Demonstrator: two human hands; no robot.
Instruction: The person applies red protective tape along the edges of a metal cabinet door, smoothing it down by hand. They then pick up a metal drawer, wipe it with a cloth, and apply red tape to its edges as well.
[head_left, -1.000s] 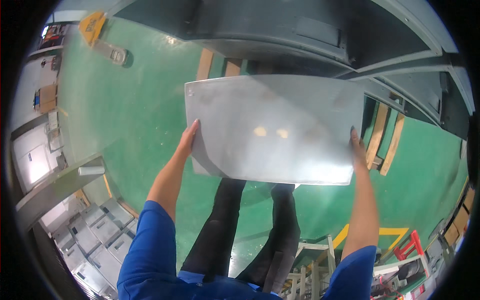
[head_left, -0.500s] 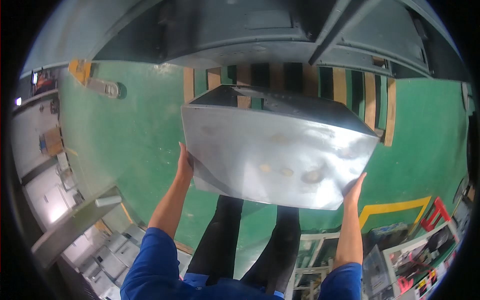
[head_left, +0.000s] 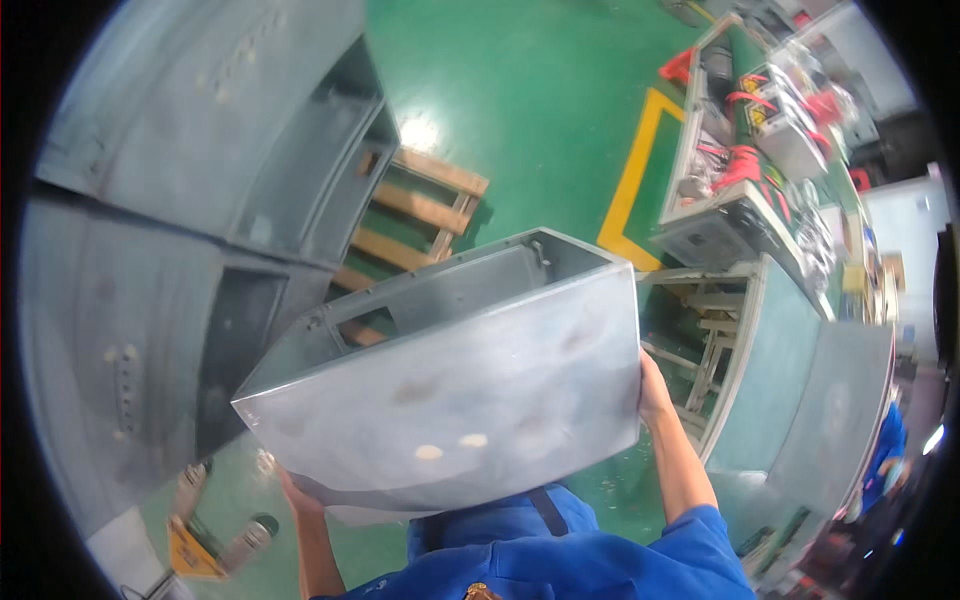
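Note:
Between my two hands I carry a grey sheet-metal box (head_left: 520, 380), held tilted in front of my body. Its open side faces away from me, and a rectangular cutout shows in its far inner wall. My left hand (head_left: 302, 494) grips the lower left edge, the fingers partly hidden by the metal. On the right side, my right hand (head_left: 654, 388) is pressed round the edge, its fingertips out of sight behind the panel. Pale and brownish smudges mark the near face.
Large grey metal cabinets (head_left: 160, 250) fill the left, standing by a wooden pallet (head_left: 420, 210). A yellow pallet jack (head_left: 195, 550) sits at lower left. On the right are a workbench (head_left: 790, 340) and a bin of tools and cables (head_left: 740, 150). Yellow tape (head_left: 640, 170) marks the green floor.
My view has swung to the right, bringing the workbench into sight and moving the cabinets to the left. The box came along in both hands and is now tilted, right side higher.

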